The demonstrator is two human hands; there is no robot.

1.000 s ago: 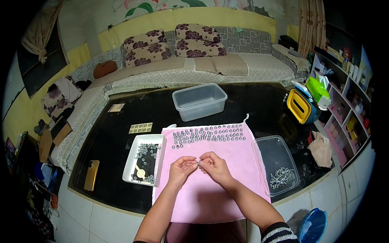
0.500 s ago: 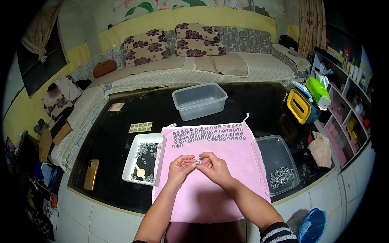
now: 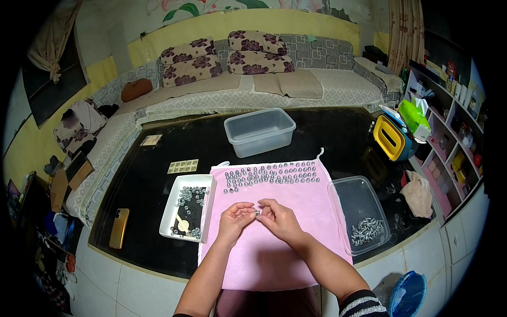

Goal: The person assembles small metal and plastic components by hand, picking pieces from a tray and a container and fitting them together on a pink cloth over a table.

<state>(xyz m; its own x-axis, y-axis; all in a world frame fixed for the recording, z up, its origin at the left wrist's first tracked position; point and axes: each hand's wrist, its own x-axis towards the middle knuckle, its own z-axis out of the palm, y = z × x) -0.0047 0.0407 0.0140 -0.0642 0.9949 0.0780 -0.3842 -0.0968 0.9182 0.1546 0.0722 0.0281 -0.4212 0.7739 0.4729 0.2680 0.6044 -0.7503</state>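
Observation:
Over the pink cloth [image 3: 296, 253], my left hand [image 3: 237, 218] and my right hand [image 3: 278, 219] meet fingertip to fingertip. Pinched between them is a small silver bolt [image 3: 257, 212], mostly covered by the fingers; whether a nut sits on it is too small to tell. Beyond my hands, several rows of small silver metal pieces [image 3: 272, 174] stand on the cloth. To the left, a white tray [image 3: 165, 211] holds loose metal nuts [image 3: 191, 195] and a pale spoon-shaped piece [image 3: 182, 223]. A clear plastic tray [image 3: 351, 190] on the right contains a pile of silver bolts [image 3: 367, 231].
A clear plastic tub [image 3: 260, 132] stands on the black table [image 3: 142, 174] behind the cloth. Left of the white tray lies a gold phone [image 3: 119, 228]; a printed sheet [image 3: 183, 166] is behind it. A yellow-and-blue box [image 3: 390, 138] is at the far right.
My hands stay in the same place with the bolt between them; my right fingers have shifted slightly around it.

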